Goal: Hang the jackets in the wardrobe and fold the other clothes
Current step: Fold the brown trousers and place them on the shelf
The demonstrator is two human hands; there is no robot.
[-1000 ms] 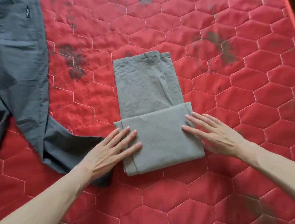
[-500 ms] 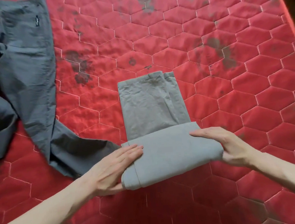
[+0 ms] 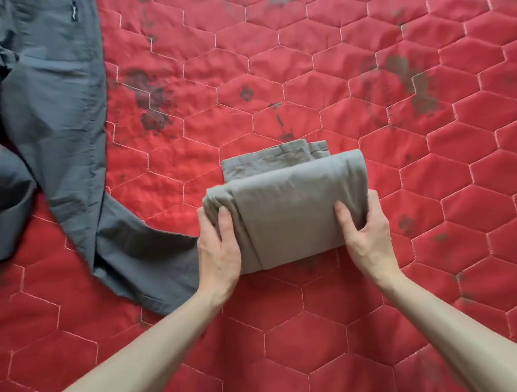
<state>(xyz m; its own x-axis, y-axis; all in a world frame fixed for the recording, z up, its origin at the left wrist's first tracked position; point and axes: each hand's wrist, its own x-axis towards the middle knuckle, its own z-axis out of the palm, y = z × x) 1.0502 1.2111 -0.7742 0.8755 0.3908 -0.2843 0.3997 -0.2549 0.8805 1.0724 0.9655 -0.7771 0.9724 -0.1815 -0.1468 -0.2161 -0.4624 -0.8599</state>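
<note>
While both hands (image 3: 292,239) grip it, smooth grey cloth (image 3: 293,214) w/ rounded fold.

You see the red quilt (image 3: 301,51) under soft, even daylight with no glare and no hard highlights. Shadows are faint: a thin dark edge under the folded grey cloth (image 3: 290,211) and under your forearms. The top right corner beyond the quilt falls off into near black. Focus is fair at the cloth, but the stitching softens and smears toward the quilt's far edge. The wide lens bends the hexagon seams outward near the frame borders.
</note>
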